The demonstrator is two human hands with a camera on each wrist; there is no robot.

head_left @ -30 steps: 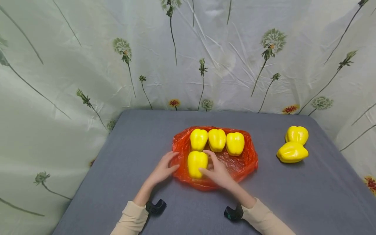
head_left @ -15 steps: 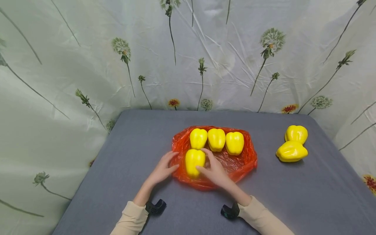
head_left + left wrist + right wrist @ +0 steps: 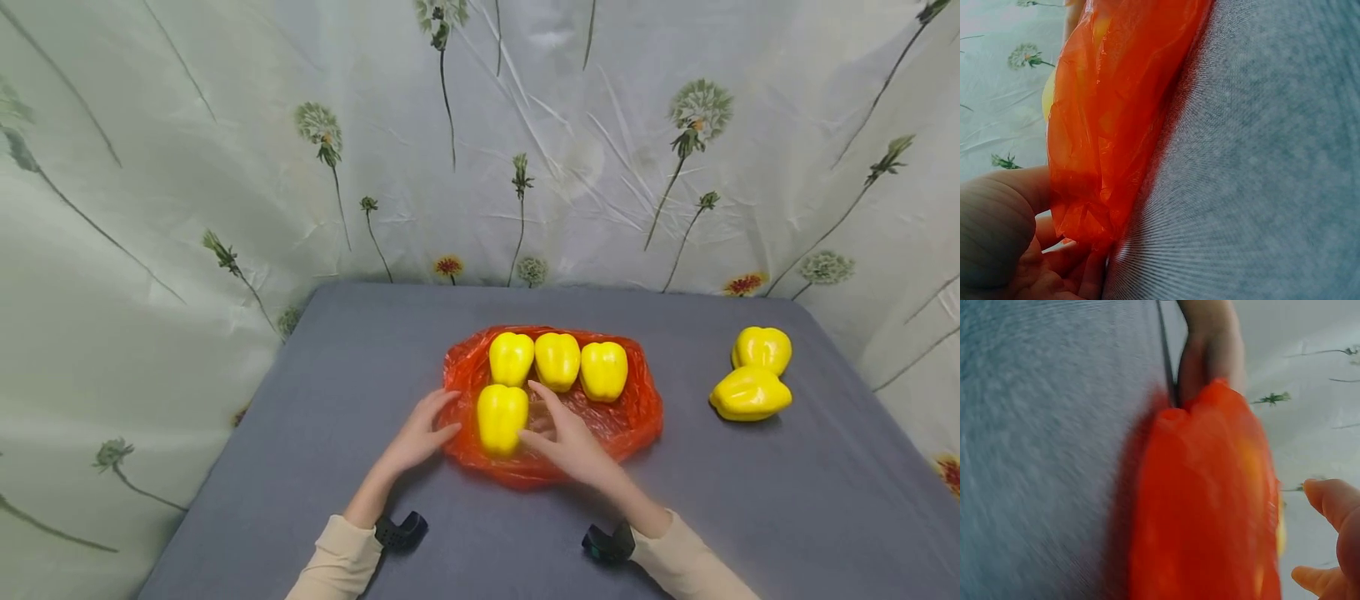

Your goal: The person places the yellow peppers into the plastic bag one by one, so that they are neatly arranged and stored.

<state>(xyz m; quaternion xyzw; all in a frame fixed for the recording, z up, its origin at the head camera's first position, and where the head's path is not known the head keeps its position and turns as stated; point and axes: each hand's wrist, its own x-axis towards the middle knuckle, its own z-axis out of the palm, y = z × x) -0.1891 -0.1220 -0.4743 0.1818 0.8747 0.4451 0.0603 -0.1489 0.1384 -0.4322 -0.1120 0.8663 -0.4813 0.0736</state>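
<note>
Pepper, near-left in bag, stands just left of right hand, fingers parted, empty; left hand grips bag.

Peppers, 4, glossy plain yellow, at the centre of the head view, with 2 further peppers of the same yellow at the right; bag, translucent red, unpatterned, centre, showing orange-red in both wrist views. Table covering, plain slate grey, lower half; sleeves, 2, plain cream-beige, lower edge, with wrist devices, 2, black. Curtain, pale silvery grey-green, upper half, printed with scattered dandelion heads in whitish green, dark stems, and small blossoms in red and orange-yellow.
</note>
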